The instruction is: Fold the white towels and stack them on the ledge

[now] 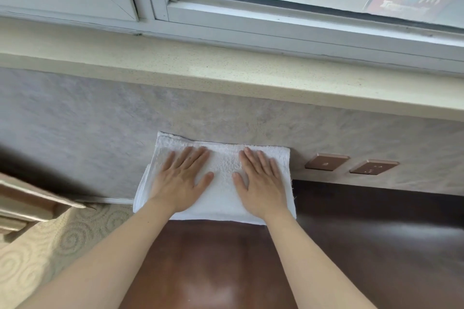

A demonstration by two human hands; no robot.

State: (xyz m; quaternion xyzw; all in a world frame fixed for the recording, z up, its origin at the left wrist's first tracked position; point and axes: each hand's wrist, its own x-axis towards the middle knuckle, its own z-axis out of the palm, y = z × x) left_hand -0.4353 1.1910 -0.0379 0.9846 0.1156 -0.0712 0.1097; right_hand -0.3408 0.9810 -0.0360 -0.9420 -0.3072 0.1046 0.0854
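A folded white towel (pixel 222 165) lies on the dark brown tabletop (pixel 213 258), its far edge against the grey wall. My left hand (pixel 182 178) rests flat on the towel's left half, fingers spread. My right hand (pixel 259 180) presses flat on its right half, fingers also apart. Neither hand grips anything. Above the wall runs the cream stone ledge (pixel 226 75) under the window; no towels are visible on it.
Two copper-coloured wall sockets (pixel 326 162) (pixel 374 167) sit right of the towel, just above the tabletop. A window frame (pixel 276 17) rises behind the ledge. Patterned beige carpet (pixel 45 246) and a wooden furniture edge (pixel 27 200) lie at left below the table.
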